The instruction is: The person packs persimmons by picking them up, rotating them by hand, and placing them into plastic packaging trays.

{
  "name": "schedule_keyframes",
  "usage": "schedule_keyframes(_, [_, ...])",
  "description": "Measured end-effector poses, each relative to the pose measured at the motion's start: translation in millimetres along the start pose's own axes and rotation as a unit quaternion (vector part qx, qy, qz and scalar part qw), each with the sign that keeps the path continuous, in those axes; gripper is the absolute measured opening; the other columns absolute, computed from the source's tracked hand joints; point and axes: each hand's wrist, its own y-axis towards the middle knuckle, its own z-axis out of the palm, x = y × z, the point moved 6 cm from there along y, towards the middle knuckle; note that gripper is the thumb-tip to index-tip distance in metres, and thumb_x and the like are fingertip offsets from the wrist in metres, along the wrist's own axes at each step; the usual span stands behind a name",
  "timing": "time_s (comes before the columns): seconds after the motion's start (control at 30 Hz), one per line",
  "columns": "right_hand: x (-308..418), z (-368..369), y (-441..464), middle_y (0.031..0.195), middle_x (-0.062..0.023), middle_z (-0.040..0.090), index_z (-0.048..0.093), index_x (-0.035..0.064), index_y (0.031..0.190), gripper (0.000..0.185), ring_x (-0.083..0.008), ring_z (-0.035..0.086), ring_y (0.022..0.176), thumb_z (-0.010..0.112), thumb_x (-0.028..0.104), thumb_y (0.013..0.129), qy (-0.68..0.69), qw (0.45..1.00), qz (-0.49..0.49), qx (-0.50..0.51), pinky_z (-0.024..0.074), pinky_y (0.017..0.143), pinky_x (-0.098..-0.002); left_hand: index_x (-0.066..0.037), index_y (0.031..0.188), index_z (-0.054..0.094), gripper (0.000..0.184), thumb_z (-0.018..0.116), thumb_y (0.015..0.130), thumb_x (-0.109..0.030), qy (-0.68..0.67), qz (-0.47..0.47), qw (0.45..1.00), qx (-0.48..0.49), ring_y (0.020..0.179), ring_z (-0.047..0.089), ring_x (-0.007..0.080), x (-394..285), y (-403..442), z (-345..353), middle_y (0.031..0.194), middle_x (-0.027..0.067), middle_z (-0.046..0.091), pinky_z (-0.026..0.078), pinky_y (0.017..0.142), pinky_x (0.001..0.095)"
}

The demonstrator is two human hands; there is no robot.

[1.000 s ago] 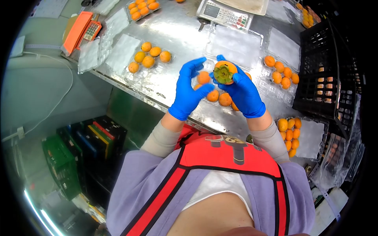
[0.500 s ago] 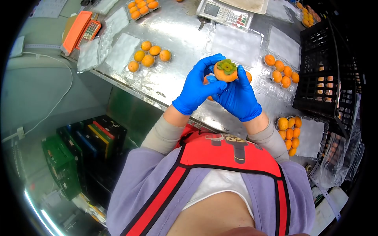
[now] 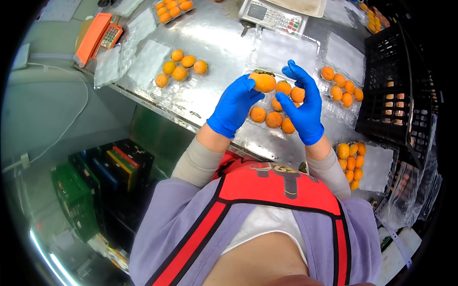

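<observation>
My left hand (image 3: 234,104), in a blue glove, grips an orange persimmon (image 3: 263,83) whose green calyx faces away from me. To its right my gloved right hand (image 3: 305,106) holds nothing, fingers and thumb spread apart. Below and between the hands, several more persimmons (image 3: 274,119) sit in a clear plastic tray on the metal table (image 3: 222,66). The right hand covers part of that tray. Its lid (image 3: 285,53) lies opened out behind it.
Left stands a part-filled persimmon tray (image 3: 179,73); another tray (image 3: 341,89) is at right. Behind are a weighing scale (image 3: 274,21) and an orange calculator (image 3: 110,36). A black crate (image 3: 386,86) borders the right side, with a full tray (image 3: 351,162) nearer me.
Both hands held the persimmon together before. Now the right hand has let go and moved right, while the left keeps the persimmon, turned and shifted slightly left. The tray below shows more.
</observation>
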Motion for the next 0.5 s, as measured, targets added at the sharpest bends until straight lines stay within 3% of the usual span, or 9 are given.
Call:
schedule_keyframes(0.03, [11, 2, 2, 0.129, -0.0151, 0.053, 0.051, 0.0046, 0.126, 0.055, -0.0241, 0.055, 0.112, 0.072, 0.008, 0.075, -0.080, 0.992, -0.101, 0.013, 0.0419, 0.097, -0.0347, -0.001, 0.127, 0.048, 0.049, 0.057, 0.088, -0.031, -0.014, -0.011, 1.000, 0.011, 0.114, 0.052, 0.0209, 3, 1, 1, 0.122, 0.0118, 0.056, 0.041, 0.098, 0.0365])
schedule_keyframes(0.07, [7, 5, 3, 0.131, -0.0150, 0.052, 0.049, 0.0050, 0.128, 0.064, -0.0284, 0.051, 0.118, 0.075, 0.011, 0.070, -0.077, 0.988, -0.128, 0.027, 0.0389, 0.100, -0.0376, -0.001, 0.127, 0.048, 0.049, 0.057, 0.088, -0.031, -0.014, -0.012, 1.000, 0.010, 0.114, 0.052, 0.0209, 4, 2, 2, 0.122, 0.0118, 0.056, 0.041, 0.098, 0.0365])
schedule_keyframes(0.17, [14, 12, 8, 0.135, -0.0146, 0.049, 0.046, 0.0042, 0.132, 0.070, -0.0305, 0.047, 0.122, 0.075, 0.012, 0.069, -0.111, 0.979, -0.158, 0.062, 0.0368, 0.103, -0.0389, 0.000, 0.126, 0.049, 0.049, 0.050, 0.091, -0.034, -0.039, -0.022, 0.997, 0.056, 0.113, 0.053, 0.0257, 5, 2, 13, 0.122, 0.0139, 0.055, 0.041, 0.098, 0.0407])
schedule_keyframes(0.37, [8, 24, 13, 0.139, -0.0148, 0.044, 0.043, 0.0040, 0.135, 0.073, -0.0314, 0.040, 0.128, 0.074, 0.010, 0.069, -0.082, 0.977, -0.159, 0.111, 0.0331, 0.106, -0.0396, 0.001, 0.124, 0.051, 0.052, 0.041, 0.094, -0.040, -0.032, -0.064, 0.996, 0.044, 0.107, 0.058, 0.0287, 9, 1, 23, 0.118, 0.0168, 0.058, 0.046, 0.093, 0.0407])
schedule_keyframes(0.5, [7, 26, 15, 0.138, -0.0140, 0.045, 0.040, 0.0040, 0.136, 0.074, -0.0307, 0.039, 0.130, 0.074, 0.007, 0.070, -0.025, 0.980, -0.146, 0.134, 0.0311, 0.108, -0.0400, 0.000, 0.125, 0.049, 0.054, 0.037, 0.094, -0.043, -0.102, -0.120, 0.986, 0.057, 0.101, 0.061, 0.0285, 15, 1, 22, 0.114, 0.0175, 0.060, 0.049, 0.089, 0.0416])
